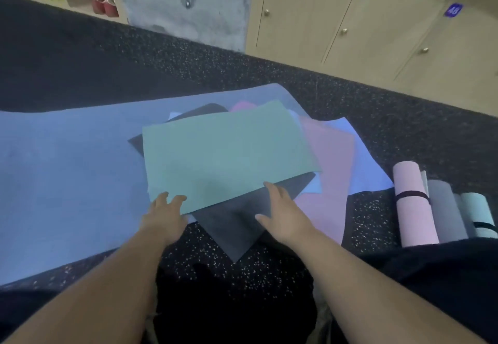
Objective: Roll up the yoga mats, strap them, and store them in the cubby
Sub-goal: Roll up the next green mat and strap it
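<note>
the green mat (229, 152) lies flat on top of a fanned pile: black mat (237, 225), pink mat (328, 160) and a large blue mat (67, 171) spread on the speckled floor (269, 271). left hand (164, 214) rests its straight fingers on the green mat's near left corner; right hand (283, 211), fingers spread and relaxed, touches its near edge over the black mat. rolled pink mat (412, 209), strapped, lies near the floor's right edge beside a rolled grey mat (444, 214) and a rolled green mat (479, 214).

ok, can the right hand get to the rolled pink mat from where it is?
Probably yes. The right hand rests open on the dark mat, and the rolled pink mat lies to its right on the floor with only flat mats and bare floor between them.
</note>
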The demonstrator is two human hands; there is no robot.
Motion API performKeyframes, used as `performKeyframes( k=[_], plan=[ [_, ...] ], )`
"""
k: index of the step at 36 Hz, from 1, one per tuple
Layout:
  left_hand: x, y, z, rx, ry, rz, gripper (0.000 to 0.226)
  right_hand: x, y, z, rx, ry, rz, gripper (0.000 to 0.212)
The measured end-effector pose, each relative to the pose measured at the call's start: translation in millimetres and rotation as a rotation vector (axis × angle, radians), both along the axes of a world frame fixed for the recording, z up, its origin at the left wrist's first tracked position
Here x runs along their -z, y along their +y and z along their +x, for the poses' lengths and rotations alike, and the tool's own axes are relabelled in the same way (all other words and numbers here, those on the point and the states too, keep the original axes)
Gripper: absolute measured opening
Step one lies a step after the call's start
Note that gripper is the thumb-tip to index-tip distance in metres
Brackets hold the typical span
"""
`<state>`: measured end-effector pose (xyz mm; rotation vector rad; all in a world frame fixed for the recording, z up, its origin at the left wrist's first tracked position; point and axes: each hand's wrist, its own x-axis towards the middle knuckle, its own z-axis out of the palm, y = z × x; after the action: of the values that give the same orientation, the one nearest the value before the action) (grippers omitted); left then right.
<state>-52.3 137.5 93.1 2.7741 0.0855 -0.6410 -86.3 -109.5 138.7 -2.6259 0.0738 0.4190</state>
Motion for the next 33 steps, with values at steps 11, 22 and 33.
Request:
performKeyframes(
  k=[11, 22, 33],
  plan=[
    [88.3, -12.0, -3.3, -0.106, 0.134, -0.018, 0.053, 83.2, -19.3, 10.3, 0.031, 0.082, -0.161, 0.069],
    [136.4, -18.3, 10.6, -0.01, 0.2, 0.108, 0.062, 128.0, -12.6, 20.0, 0.074, 0.156, -0.179, 0.069],
    [145.7, -0.5, 31.7, -0.021, 0.242, 0.172, 0.063, 137.6, -16.0, 17.6, 0.211, 0.204, -0.054, 0.067]
  ],
)
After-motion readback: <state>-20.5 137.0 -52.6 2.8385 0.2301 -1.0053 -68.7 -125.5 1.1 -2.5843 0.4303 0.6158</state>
